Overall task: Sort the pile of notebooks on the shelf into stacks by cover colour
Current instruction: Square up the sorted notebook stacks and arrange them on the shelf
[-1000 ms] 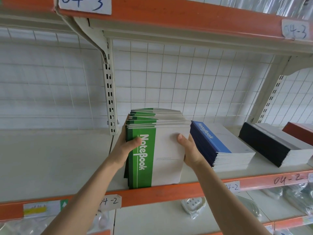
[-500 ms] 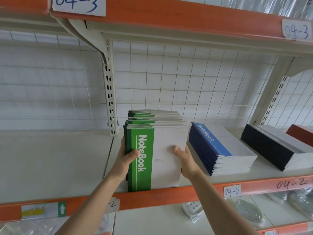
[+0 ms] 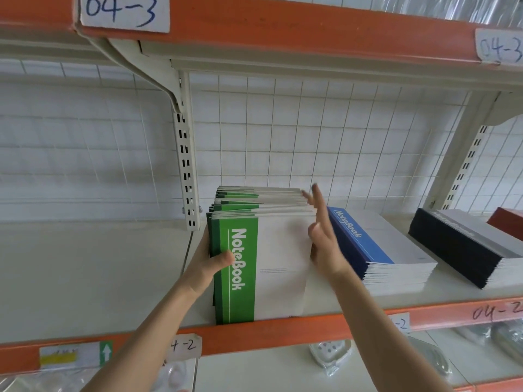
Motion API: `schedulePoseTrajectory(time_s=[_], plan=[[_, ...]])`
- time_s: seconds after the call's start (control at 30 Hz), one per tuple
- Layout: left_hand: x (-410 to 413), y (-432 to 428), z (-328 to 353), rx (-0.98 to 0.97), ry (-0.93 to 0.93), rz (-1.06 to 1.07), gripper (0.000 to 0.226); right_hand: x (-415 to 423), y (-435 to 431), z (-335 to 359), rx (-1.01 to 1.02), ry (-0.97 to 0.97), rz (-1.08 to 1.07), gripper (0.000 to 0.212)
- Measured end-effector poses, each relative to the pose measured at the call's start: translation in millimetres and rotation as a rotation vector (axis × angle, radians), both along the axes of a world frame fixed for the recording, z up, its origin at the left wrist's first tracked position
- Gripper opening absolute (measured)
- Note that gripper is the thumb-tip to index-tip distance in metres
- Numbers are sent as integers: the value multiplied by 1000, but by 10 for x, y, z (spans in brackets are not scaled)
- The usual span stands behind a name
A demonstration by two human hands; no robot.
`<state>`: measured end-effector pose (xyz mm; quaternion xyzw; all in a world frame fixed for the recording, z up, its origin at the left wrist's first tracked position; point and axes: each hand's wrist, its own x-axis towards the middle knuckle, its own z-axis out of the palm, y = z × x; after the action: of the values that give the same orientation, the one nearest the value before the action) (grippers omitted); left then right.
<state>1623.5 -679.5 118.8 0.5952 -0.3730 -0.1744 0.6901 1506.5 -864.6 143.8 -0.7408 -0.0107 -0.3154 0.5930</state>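
1. The stack of green-and-white paper notebooks (image 3: 271, 264) lies flat on the cream metal shelf board (image 3: 93, 278). Its near short edge is at the orange front rail (image 3: 268, 335).
2. Its long axis runs from front to back of the shelf. The green spine band is on the left, and the white "NoteBook" title runs along that band.
3. The upper notebooks at the back of the stack are fanned unevenly, with their edges not flush.
4. Four stacks show in a row: the green one, then a blue-and-white stack (image 3: 376, 250) just to its right. A black-and-grey stack (image 3: 464, 250) lies further right, and a corner of a red-brown stack (image 3: 509, 224) is at the frame edge. The notebooks within each stack are too many and too thin to count.
5. Both hands are at the green stack.
6. The left hand (image 3: 209, 261) grips the spine side, thumb curled onto the top cover and fingers hidden behind the edge.
7. The right hand (image 3: 325, 244) is blurred and held flat beside the stack's right edge, fingers straight and spread, pointing to the back. Whether the palm touches the edge cannot be told.
8. Half a second ago the right hand clasped that edge with its thumb on the cover; it has now let go and opened. The left hand keeps its grip, and the stack stays in place.
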Motion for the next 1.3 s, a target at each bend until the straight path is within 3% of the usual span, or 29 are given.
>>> schedulePoseTrajectory(time_s=[0.13, 0.2, 0.27, 0.4, 0.57, 0.73, 0.97, 1.07, 1.13, 1.2, 1.3], plan=[[-22, -38, 239, -85, 0, 31, 124, 43, 25, 362, -90, -47, -26, 54], [-86, -72, 421, -133, 75, 73, 96, 73, 30, 349, -40, -45, -27, 42], [-124, -121, 615, -162, 177, 106, 46, 113, 33, 307, -8, -38, -57, 34], [-111, -161, 789, -65, 228, 141, 21, 129, 64, 270, -5, -77, -119, 39], [-57, -117, 777, -34, 188, 123, 43, 110, 86, 244, 29, -113, -115, 33], [-57, -6, 774, 52, 2, 29, 80, 70, 88, 224, -12, -96, -129, 51], [85, 101, 802, 415, -324, 94, 45, 41, 67, 230, -200, -63, -200, 71], [109, 164, 779, 565, -506, 189, 81, 28, 49, 259, -298, -65, -255, 72], [139, 174, 791, 495, -553, 167, 102, 9, 49, 282, -364, -62, -285, 73], [135, 164, 772, 358, -569, 80, 96, -3, 51, 295, -396, -59, -295, 74], [102, 154, 739, 310, -627, 119, 91, -5, 45, 291, -407, -50, -288, 73]])
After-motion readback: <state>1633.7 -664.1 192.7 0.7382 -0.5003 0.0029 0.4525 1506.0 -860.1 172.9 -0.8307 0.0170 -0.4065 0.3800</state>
